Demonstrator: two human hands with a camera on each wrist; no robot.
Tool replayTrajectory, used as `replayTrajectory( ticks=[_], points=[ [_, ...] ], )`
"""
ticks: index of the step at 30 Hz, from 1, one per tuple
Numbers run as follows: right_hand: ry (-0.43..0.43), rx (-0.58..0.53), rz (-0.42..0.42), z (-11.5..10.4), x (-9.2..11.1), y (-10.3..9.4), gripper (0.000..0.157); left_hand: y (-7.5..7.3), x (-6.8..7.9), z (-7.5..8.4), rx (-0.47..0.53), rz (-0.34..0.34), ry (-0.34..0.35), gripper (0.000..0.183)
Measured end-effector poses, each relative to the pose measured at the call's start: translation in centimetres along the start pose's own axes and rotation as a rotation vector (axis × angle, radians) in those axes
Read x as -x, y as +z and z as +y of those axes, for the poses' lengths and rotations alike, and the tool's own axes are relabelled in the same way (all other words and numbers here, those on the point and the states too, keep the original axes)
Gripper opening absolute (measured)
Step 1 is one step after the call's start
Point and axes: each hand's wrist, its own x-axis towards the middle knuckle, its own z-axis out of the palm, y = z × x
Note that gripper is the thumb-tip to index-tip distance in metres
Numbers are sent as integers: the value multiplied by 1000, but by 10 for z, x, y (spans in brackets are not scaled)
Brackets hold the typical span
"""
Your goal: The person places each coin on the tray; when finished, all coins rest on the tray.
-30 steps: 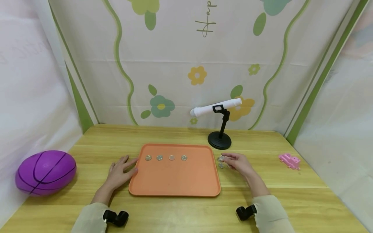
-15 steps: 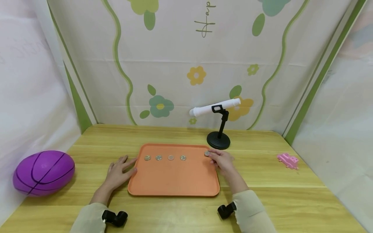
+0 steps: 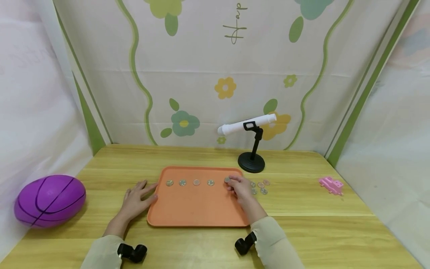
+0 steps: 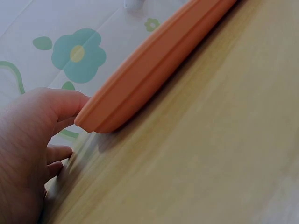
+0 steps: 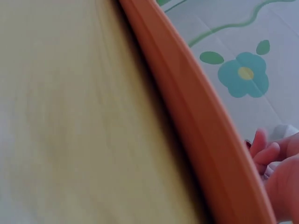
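Note:
An orange tray [image 3: 198,209] lies on the table with a row of coins along its upper part: a yellowish coin [image 3: 169,182], a silvery coin [image 3: 182,182], a copper-coloured coin [image 3: 196,182] and another silvery coin [image 3: 210,182]. Over the tray's right part, my right hand [image 3: 242,189] pinches a silvery coin [image 3: 227,179] between thumb and fingertips, to the right of that row. My left hand [image 3: 137,200] rests at the tray's left edge, fingers spread and touching the rim. In the left wrist view its fingers [image 4: 70,102] meet the tray's corner.
Several loose coins [image 3: 261,185] lie on the table just right of the tray. Behind stands a white microphone [image 3: 246,124] on a black stand [image 3: 251,162]. A purple ball [image 3: 50,201] sits far left, a pink toy [image 3: 331,185] far right.
My right hand has moved left from the loose coins to over the tray, carrying one silvery coin. The left hand stays at the tray's edge.

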Motion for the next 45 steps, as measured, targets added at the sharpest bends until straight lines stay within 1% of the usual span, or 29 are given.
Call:
replayTrajectory(
  ticks=[3,7,13,19,27,30,34,39,42,45],
  points=[
    [18,-13,18,5,-3,3,33,0,-1,1,-5,0,-2,49],
    [18,-28,48,8,-5,6,31,-1,-2,1,-6,2,-3,49],
    [13,-2,94,7,-4,10,26,-1,-2,1,-7,-2,-5,49],
    [18,-2,97,6,-2,11,23,-1,-2,1,-8,-6,-11,49],
    [4,35,100,7,-3,12,18,-1,-1,0,-7,-3,-11,49],
    [2,23,89,6,-2,10,21,-1,-1,-1,-9,-1,-8,49],
    [-1,10,74,0,0,6,29,-1,0,-1,-9,2,-6,49],
    [-41,34,44,-13,3,-6,31,-1,0,-1,-11,6,-5,49],
    [-80,19,-18,-21,5,-18,32,-1,0,-1,-12,4,-6,49],
    [-109,-5,-108,-29,7,-34,33,0,0,0,-6,-1,-9,49]
  ],
)
